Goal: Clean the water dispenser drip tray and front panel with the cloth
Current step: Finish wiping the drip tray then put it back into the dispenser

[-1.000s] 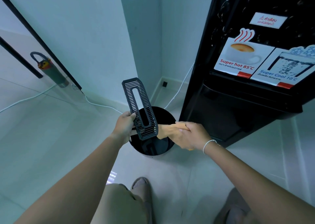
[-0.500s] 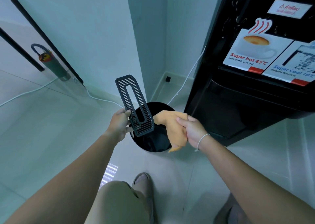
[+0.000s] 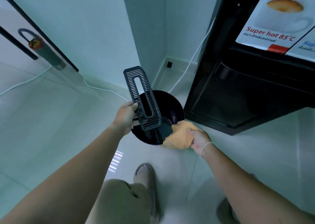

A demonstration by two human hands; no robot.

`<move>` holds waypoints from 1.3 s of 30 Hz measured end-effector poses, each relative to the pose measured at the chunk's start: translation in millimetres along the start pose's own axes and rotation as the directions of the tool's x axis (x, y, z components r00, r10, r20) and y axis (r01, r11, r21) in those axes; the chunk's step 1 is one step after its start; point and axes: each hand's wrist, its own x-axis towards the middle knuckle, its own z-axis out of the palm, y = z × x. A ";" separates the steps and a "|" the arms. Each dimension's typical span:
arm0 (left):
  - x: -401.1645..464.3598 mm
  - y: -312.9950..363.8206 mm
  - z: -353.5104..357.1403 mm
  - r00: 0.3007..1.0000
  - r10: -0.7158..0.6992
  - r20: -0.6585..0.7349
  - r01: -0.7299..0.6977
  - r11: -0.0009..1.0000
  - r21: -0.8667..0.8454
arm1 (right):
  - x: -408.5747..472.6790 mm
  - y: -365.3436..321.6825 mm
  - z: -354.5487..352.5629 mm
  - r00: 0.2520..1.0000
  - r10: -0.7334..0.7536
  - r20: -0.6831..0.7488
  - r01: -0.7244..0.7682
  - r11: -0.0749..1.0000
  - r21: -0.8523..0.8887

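- The tall black glossy water dispenser (image 3: pixel 247 90) stands on the pale tiled floor (image 3: pixel 51 130) at the right; its front panel carries a white "Super hot 85°C" sticker (image 3: pixel 272 19), and the dark recess below it, where a tray would likely sit, is in shadow.
- A round black bin (image 3: pixel 172 102) sits on the floor just beside the dispenser's left corner. The grille is held over it, probably so that drips and dirt fall inside.
- The dark grey slotted plastic drip tray grille (image 3: pixel 143 97) is out of the dispenser, tilted nearly upright, with its lower end above the bin mouth.
- The left hand (image 3: pixel 125 117) has its grip closed on the grille's lower left edge, which leaves the slotted face clear for wiping.
- The right hand (image 3: pixel 198 139) has its grip closed around a bunched orange cloth (image 3: pixel 179 135), near the grille's lower corner but not touching it.
- A white cable (image 3: pixel 192 60) runs along the wall behind the bin, out of the way.
- The person's slippered foot (image 3: pixel 144 171) stands close in front of the bin.
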 end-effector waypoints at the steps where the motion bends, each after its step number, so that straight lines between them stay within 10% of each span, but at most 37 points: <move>1: 1.3 -1.5 2.5 1.000 -0.004 0.007 0.004 1.000 -0.005 | 0.5 -1.8 2.8 0.999 -0.001 0.053 -0.001 1.000 0.026; 16: -4.4 -2.9 22.0 0.996 -0.027 0.089 0.023 0.998 0.051 | 1.7 6.0 -30.0 0.984 -0.122 -0.128 0.063 0.917 -0.394; 26: -73.2 49.8 26.1 0.965 -0.016 0.261 -0.066 0.951 0.304 | -107.1 -78.9 8.9 0.905 -0.372 0.206 0.417 0.872 -0.255; 39: -146.5 120.5 57.5 0.874 -0.101 0.475 -0.182 0.838 0.514 | -217.7 -172.5 -22.6 0.821 -0.513 0.251 0.538 0.842 -0.038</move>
